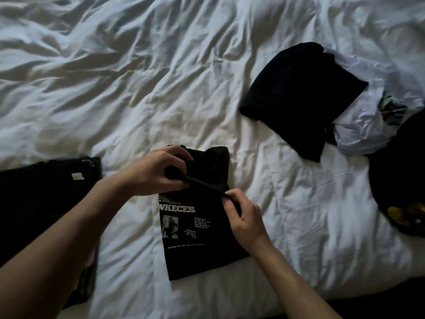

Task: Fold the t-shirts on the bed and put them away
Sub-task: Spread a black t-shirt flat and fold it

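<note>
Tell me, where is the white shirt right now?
The white shirt lies crumpled at the right of the head view, on the bed, partly under a folded black shirt.

Dim, soft focus (edges bowed), shadowed creases.

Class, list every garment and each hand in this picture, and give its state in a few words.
printed black t-shirt: half folded, top edge pinched up
left hand: gripping the fold
right hand: gripping the fold
black shirt at left: folded flat
dark bundle: loosely folded
white shirt: crumpled
</note>
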